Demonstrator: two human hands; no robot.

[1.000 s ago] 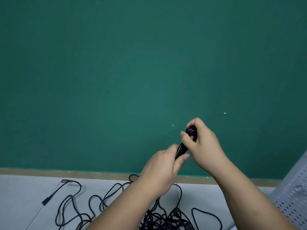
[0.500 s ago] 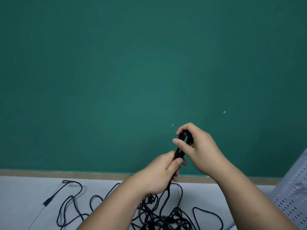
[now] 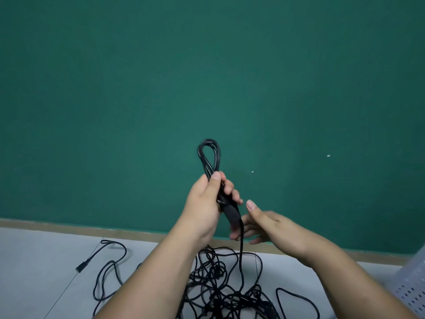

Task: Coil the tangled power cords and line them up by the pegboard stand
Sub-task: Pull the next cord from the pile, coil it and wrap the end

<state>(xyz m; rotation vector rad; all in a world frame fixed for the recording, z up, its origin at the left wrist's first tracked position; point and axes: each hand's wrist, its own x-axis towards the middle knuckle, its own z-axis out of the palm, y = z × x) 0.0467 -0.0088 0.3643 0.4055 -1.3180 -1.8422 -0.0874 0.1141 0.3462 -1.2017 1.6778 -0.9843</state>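
Released: your right hand [image 3: 273, 229], fingers relaxed; your left hand [image 3: 205, 203] alone grips the coiled power cord [image 3: 208, 155].

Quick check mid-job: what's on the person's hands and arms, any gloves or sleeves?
Left hand and right hand are bare: no gloves, rings, watch or bracelet visible. Nails short, unpainted. Forearms bare to the frame edge; no sleeves in view.

We have bare floor [image 3: 34, 284] on the left, crossed only by a stray plug end [image 3: 81, 268]; the tangled cords [image 3: 220, 291] fill the floor below us; the pegboard stand [image 3: 411, 291] blocks the lower right corner; the green wall [image 3: 207, 77] closes the front; a hanging strand [image 3: 241, 249] drops from the coiled cord [image 3: 208, 155] in the left hand [image 3: 204, 203], just before the right hand [image 3: 271, 226].
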